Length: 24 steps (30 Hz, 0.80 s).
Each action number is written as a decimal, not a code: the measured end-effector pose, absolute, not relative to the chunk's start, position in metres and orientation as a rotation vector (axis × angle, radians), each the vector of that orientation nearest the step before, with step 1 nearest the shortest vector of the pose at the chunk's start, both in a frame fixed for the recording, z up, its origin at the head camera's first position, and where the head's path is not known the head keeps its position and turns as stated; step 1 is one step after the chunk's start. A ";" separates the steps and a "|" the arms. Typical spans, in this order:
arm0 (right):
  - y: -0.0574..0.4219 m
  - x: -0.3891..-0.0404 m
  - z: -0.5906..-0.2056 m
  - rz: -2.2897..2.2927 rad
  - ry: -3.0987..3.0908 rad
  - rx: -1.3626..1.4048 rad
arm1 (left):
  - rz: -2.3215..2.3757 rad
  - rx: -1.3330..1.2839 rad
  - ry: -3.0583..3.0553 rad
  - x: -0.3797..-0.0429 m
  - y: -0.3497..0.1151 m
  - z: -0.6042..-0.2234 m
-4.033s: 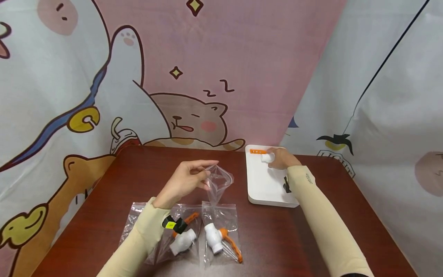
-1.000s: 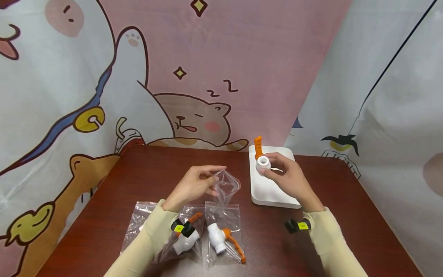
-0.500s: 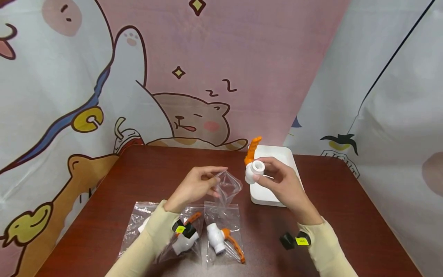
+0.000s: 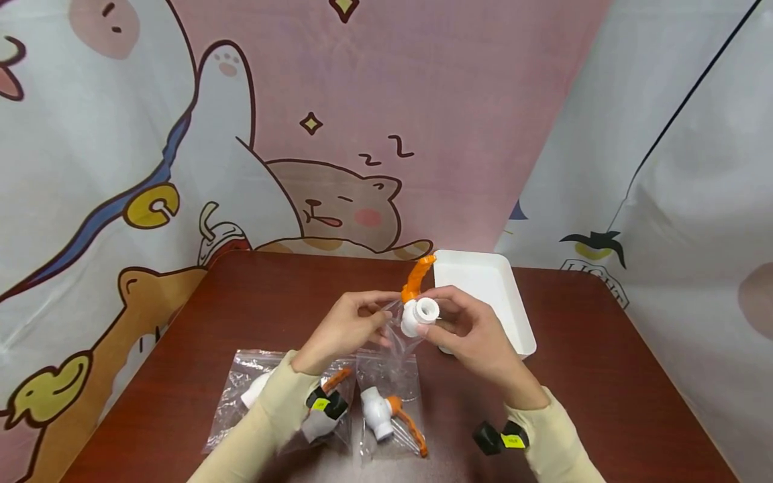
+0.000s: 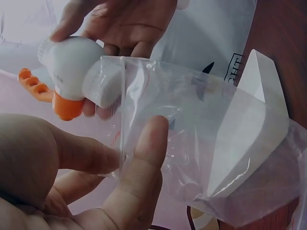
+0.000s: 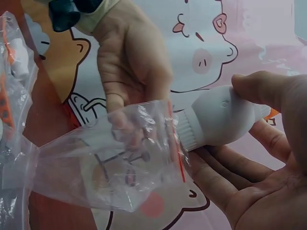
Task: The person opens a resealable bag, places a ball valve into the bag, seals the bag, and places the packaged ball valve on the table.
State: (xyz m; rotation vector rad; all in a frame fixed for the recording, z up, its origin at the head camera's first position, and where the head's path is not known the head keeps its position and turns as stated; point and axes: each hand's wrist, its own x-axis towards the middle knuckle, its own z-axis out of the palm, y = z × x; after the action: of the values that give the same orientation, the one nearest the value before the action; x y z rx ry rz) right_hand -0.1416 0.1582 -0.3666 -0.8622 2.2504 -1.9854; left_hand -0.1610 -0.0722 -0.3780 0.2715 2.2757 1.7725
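My right hand (image 4: 474, 335) grips a white ball valve (image 4: 417, 316) with an orange lever handle (image 4: 418, 276) that points up and away. Thumb and fingers sit on either side of its body. My left hand (image 4: 350, 329) pinches the edge of a clear zip bag (image 5: 192, 129) and keeps its mouth spread. In the left wrist view, one end of the valve (image 5: 76, 72) overlaps the bag's mouth. From the right wrist side, the ribbed end of the valve (image 6: 216, 120) is right at the bag's red zip line (image 6: 176, 143).
On the brown table (image 4: 574, 376), a bagged ball valve (image 4: 378, 414) lies below my hands. More bagged valves (image 4: 260, 389) lie to the left, partly under my left sleeve. A white tray (image 4: 483, 275) stands at the back right. A printed cartoon cloth (image 4: 453, 134) hangs behind.
My right hand picked up the ball valve from the white tray and carried it left to the bag's mouth. The left hand stays nearly in place, holding the bag.
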 end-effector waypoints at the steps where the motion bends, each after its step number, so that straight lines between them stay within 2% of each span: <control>1: 0.157 -0.141 -0.368 -1.975 2.259 -0.868 | 1.773 0.271 2.273 -0.161 -0.072 -0.378; 24: 0.154 -0.136 -0.377 -1.646 2.576 -0.981 | 1.828 0.215 2.279 -0.159 -0.067 -0.381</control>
State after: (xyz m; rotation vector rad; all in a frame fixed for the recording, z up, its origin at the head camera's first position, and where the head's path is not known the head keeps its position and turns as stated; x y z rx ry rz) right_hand -0.1357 0.1536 -0.3765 -0.9811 2.5762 -1.6459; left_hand -0.1585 -0.0669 -0.3809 0.2145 2.2790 1.8284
